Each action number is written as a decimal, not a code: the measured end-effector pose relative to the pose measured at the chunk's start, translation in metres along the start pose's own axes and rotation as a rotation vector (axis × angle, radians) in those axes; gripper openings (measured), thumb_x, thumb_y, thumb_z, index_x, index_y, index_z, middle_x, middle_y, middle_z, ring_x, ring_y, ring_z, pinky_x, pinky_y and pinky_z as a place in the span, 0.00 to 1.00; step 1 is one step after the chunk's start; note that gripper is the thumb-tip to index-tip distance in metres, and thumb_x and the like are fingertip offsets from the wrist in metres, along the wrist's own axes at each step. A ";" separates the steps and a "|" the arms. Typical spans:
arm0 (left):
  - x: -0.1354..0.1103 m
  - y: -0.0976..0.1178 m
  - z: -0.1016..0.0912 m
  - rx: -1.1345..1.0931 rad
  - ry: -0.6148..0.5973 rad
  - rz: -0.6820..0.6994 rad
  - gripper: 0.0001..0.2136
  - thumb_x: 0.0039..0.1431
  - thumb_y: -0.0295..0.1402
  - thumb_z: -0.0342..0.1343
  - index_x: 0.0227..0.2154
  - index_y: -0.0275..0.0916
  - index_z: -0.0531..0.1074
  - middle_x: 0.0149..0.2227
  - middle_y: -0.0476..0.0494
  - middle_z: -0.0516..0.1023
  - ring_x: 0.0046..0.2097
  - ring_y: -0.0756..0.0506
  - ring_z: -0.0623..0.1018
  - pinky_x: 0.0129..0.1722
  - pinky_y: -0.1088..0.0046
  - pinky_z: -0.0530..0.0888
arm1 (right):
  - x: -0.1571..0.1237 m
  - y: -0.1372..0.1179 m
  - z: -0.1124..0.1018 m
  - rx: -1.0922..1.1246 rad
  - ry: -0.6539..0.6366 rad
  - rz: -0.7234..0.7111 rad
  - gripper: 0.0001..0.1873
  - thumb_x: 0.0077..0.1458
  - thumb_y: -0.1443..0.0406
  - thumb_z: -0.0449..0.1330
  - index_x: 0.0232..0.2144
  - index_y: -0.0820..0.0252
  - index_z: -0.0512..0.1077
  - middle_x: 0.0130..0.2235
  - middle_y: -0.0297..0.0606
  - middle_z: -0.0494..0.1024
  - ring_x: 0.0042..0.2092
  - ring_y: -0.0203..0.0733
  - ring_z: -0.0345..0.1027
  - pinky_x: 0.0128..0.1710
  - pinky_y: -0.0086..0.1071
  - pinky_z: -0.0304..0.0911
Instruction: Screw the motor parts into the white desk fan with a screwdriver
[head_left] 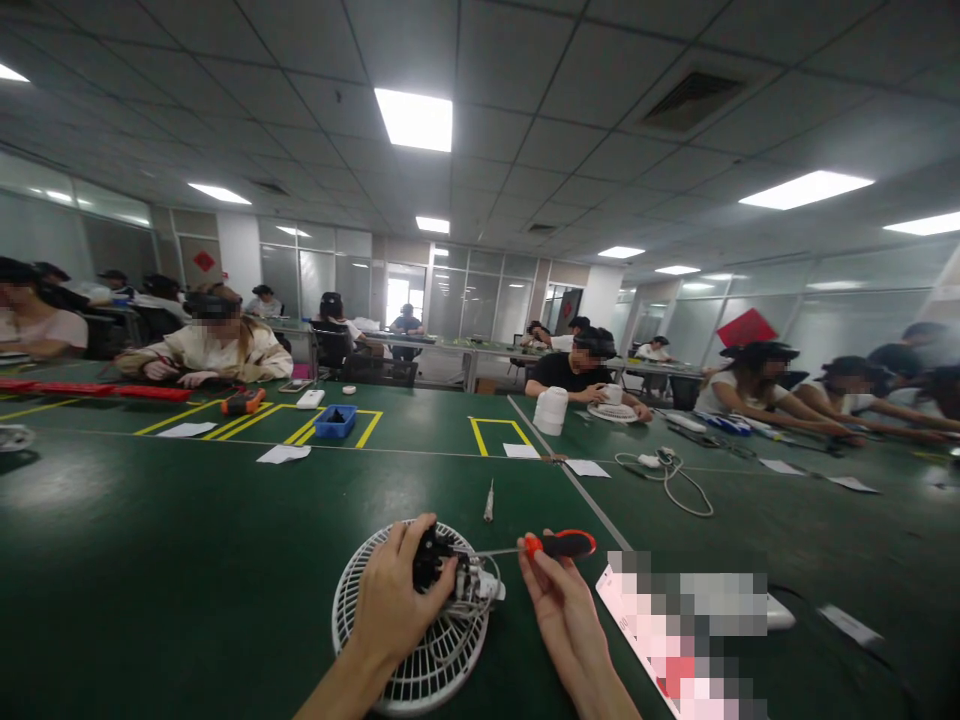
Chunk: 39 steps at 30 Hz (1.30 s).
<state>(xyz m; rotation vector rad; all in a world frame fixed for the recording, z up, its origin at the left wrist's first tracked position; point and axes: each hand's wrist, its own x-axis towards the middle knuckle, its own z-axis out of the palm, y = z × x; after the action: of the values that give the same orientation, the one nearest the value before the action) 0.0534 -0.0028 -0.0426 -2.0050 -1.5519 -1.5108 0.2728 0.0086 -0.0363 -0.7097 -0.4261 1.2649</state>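
A white round fan grille (420,655) lies flat on the green table in front of me. My left hand (394,595) is closed around the black motor block (433,562) sitting in the grille's centre, with wires beside it. My right hand (559,595) pinches a screwdriver with a red and black handle (561,545); its thin shaft points left into the motor. A second, small screwdriver (489,500) lies loose on the table just beyond the fan.
A white cable with a plug (667,475) lies to the right, and a white stacked part (551,410) stands farther back. A blue bin (335,421) sits inside yellow floor-tape marks. Paper slips are scattered about. Several other people work along the far sides of the table.
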 end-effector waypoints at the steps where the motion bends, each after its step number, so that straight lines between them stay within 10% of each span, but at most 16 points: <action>1: 0.000 0.000 0.000 0.003 -0.006 -0.002 0.18 0.61 0.42 0.58 0.53 0.45 0.69 0.41 0.44 0.76 0.38 0.42 0.80 0.39 0.63 0.77 | 0.000 0.000 0.000 0.000 -0.012 0.008 0.30 0.28 0.69 0.80 0.38 0.58 0.77 0.38 0.37 0.85 0.45 0.46 0.81 0.47 0.36 0.78; 39: 0.002 -0.001 -0.004 0.055 -0.082 -0.015 0.16 0.66 0.40 0.53 0.55 0.44 0.68 0.42 0.45 0.74 0.38 0.44 0.78 0.40 0.66 0.74 | -0.005 0.002 0.009 0.003 0.040 0.144 0.16 0.44 0.68 0.75 0.35 0.58 0.75 0.35 0.39 0.84 0.39 0.43 0.82 0.42 0.33 0.80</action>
<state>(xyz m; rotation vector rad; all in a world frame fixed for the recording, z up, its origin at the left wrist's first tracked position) 0.0503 -0.0037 -0.0397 -2.0532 -1.6242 -1.3921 0.2646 0.0056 -0.0308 -0.7730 -0.3450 1.3834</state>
